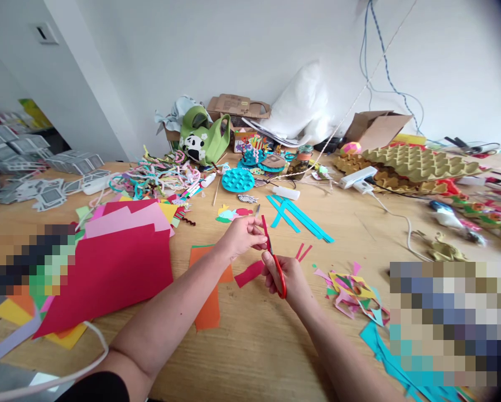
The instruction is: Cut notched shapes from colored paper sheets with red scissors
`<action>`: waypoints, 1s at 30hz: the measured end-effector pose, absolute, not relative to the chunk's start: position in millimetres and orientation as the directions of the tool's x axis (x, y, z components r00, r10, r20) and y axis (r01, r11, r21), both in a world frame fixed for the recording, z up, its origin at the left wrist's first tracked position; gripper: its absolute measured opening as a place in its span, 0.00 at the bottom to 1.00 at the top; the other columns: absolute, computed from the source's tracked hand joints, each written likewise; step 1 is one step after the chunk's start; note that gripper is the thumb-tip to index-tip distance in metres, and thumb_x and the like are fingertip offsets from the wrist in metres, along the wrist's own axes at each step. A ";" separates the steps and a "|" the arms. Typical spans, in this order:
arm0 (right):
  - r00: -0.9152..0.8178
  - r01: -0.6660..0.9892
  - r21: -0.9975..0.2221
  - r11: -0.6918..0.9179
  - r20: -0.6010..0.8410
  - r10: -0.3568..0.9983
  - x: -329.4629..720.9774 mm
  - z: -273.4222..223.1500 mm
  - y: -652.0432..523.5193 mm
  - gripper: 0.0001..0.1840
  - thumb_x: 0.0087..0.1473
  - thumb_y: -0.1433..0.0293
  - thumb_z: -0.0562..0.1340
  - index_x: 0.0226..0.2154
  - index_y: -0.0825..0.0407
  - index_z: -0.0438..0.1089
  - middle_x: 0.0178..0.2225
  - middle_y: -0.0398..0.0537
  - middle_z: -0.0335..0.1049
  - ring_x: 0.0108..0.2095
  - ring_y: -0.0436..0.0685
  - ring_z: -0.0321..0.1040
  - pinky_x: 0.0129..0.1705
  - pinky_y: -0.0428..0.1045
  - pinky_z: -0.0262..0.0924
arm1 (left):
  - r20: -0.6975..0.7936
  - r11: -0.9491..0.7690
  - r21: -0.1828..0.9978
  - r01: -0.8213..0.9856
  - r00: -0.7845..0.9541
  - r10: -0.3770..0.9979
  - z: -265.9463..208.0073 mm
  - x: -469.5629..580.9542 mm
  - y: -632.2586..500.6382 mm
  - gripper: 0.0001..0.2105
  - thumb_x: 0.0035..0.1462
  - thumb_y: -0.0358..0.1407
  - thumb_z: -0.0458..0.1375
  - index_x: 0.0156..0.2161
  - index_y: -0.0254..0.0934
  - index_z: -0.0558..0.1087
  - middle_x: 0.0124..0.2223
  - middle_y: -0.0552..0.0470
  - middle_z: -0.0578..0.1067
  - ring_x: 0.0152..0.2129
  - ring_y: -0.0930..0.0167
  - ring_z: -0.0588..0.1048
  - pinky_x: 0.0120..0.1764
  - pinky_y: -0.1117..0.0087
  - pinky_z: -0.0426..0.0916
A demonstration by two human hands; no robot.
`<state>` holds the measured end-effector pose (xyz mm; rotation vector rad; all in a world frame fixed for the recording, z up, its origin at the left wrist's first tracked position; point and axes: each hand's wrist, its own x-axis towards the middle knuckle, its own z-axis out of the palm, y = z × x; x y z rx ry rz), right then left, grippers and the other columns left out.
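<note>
While our left hand (pixel 245 237) pinched a red paper strip (pixel 264 225) above the table (pixel 254 352), our right (pixel 291 277) gripped scissors (pixel 281 276) just below; cutting seemed underway, calling for a steady hold.

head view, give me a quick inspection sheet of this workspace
Surface: wooden tabletop, bare wood showing near the forearms
Things in use: red-handled scissors and thin red strip, blades close to the strip; contact unclear
Clutter: paper scraps on the right, red sheet on a paper pile at left, blue strips beyond the hands
Hands: left hand holds the strip; right hand holds the scissors
Cables: white cable at right, blue cables on the wall
Surroundings: pale wall behind; green panda bag before it
</note>
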<state>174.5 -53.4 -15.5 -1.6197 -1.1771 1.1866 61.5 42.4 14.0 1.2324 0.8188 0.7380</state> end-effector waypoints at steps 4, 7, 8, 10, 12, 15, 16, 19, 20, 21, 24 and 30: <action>0.130 0.220 -0.942 -0.253 -0.229 0.965 174.1 -15.0 -53.4 0.27 0.48 0.47 0.56 0.19 0.55 0.65 0.12 0.42 0.62 0.12 0.48 0.59 0.13 0.42 0.50 | -0.134 0.180 0.983 -0.038 0.523 0.842 14.8 61.3 41.9 0.12 0.43 0.19 0.59 0.35 0.30 0.68 0.22 0.57 0.71 0.17 0.76 0.73 0.25 0.71 0.70; 0.128 0.204 -0.947 -0.250 -0.227 0.965 173.5 -14.0 -52.8 0.28 0.48 0.47 0.56 0.19 0.55 0.65 0.12 0.42 0.62 0.12 0.47 0.58 0.13 0.41 0.49 | -0.137 0.184 0.982 -0.038 0.520 0.843 15.3 61.0 41.3 0.12 0.43 0.19 0.59 0.35 0.30 0.68 0.22 0.57 0.71 0.18 0.75 0.73 0.26 0.70 0.71; 0.125 0.197 -0.948 -0.249 -0.228 0.966 173.4 -13.7 -52.7 0.28 0.48 0.47 0.56 0.19 0.56 0.65 0.12 0.42 0.62 0.12 0.47 0.58 0.13 0.41 0.49 | -0.139 0.186 0.982 -0.038 0.521 0.842 15.4 60.9 41.3 0.12 0.43 0.19 0.59 0.35 0.30 0.68 0.22 0.56 0.71 0.18 0.75 0.73 0.27 0.70 0.71; 0.117 0.187 -0.950 -0.248 -0.229 0.966 173.4 -13.4 -52.8 0.29 0.48 0.46 0.56 0.20 0.56 0.66 0.12 0.42 0.61 0.12 0.47 0.58 0.13 0.41 0.49 | -0.141 0.188 0.981 -0.038 0.525 0.840 15.2 60.7 41.4 0.12 0.43 0.19 0.59 0.35 0.30 0.68 0.22 0.56 0.72 0.18 0.75 0.73 0.27 0.70 0.71; 0.116 0.183 -0.950 -0.251 -0.233 0.966 173.5 -13.2 -53.2 0.29 0.48 0.46 0.55 0.20 0.56 0.66 0.12 0.42 0.62 0.12 0.47 0.58 0.13 0.42 0.49 | -0.140 0.187 0.982 -0.034 0.536 0.833 15.0 60.7 41.8 0.12 0.43 0.20 0.59 0.36 0.29 0.68 0.22 0.56 0.72 0.18 0.75 0.73 0.27 0.70 0.71; 0.116 0.193 -0.948 -0.252 -0.233 0.965 173.6 -13.1 -53.7 0.29 0.47 0.45 0.55 0.20 0.56 0.66 0.12 0.42 0.62 0.12 0.48 0.58 0.13 0.42 0.48 | -0.138 0.182 0.983 -0.027 0.544 0.828 14.8 60.7 42.3 0.12 0.44 0.19 0.58 0.36 0.29 0.68 0.23 0.55 0.72 0.18 0.75 0.73 0.27 0.70 0.71; 0.118 0.198 -0.948 -0.251 -0.231 0.966 173.6 -13.1 -53.8 0.29 0.47 0.45 0.56 0.20 0.56 0.66 0.12 0.42 0.62 0.12 0.48 0.58 0.13 0.42 0.49 | -0.137 0.180 0.983 -0.026 0.543 0.828 14.9 60.6 42.3 0.12 0.43 0.19 0.58 0.36 0.29 0.68 0.22 0.55 0.72 0.18 0.75 0.73 0.27 0.70 0.71; 0.124 0.210 -0.948 -0.239 -0.216 0.968 173.8 -13.9 -53.3 0.28 0.48 0.46 0.56 0.20 0.55 0.65 0.12 0.42 0.61 0.12 0.48 0.58 0.14 0.42 0.51 | -0.136 0.176 0.984 -0.023 0.539 0.831 15.6 60.3 41.6 0.12 0.43 0.20 0.59 0.36 0.29 0.68 0.22 0.55 0.72 0.18 0.75 0.73 0.26 0.70 0.70; 0.125 0.215 -0.948 -0.235 -0.212 0.969 174.0 -14.4 -53.1 0.28 0.48 0.46 0.56 0.20 0.55 0.65 0.13 0.42 0.61 0.13 0.48 0.59 0.14 0.42 0.51 | -0.136 0.175 0.984 -0.021 0.540 0.831 15.8 60.2 41.3 0.12 0.43 0.20 0.59 0.36 0.29 0.69 0.22 0.55 0.72 0.18 0.75 0.73 0.26 0.70 0.70; 0.125 0.220 -0.948 -0.232 -0.208 0.970 174.1 -14.9 -52.8 0.28 0.48 0.47 0.56 0.20 0.55 0.65 0.13 0.41 0.61 0.13 0.48 0.59 0.14 0.42 0.51 | -0.137 0.174 0.985 -0.018 0.540 0.831 15.9 60.1 41.1 0.12 0.43 0.19 0.59 0.36 0.30 0.69 0.22 0.55 0.72 0.18 0.75 0.73 0.26 0.71 0.70; 0.124 0.222 -0.948 -0.229 -0.206 0.971 174.7 -16.7 -52.3 0.27 0.48 0.47 0.56 0.19 0.54 0.63 0.12 0.41 0.61 0.12 0.48 0.59 0.14 0.42 0.51 | -0.134 0.170 0.985 -0.017 0.545 0.828 15.8 59.7 40.8 0.12 0.43 0.20 0.59 0.36 0.30 0.69 0.22 0.56 0.72 0.18 0.75 0.73 0.26 0.71 0.70; 0.140 0.215 -0.941 -0.260 -0.234 0.962 174.3 -17.6 -52.3 0.27 0.47 0.47 0.57 0.18 0.54 0.63 0.12 0.41 0.61 0.12 0.48 0.58 0.13 0.42 0.50 | -0.132 0.171 0.985 -0.019 0.555 0.821 14.7 59.8 41.4 0.12 0.42 0.20 0.60 0.36 0.30 0.69 0.22 0.54 0.73 0.18 0.74 0.74 0.26 0.71 0.70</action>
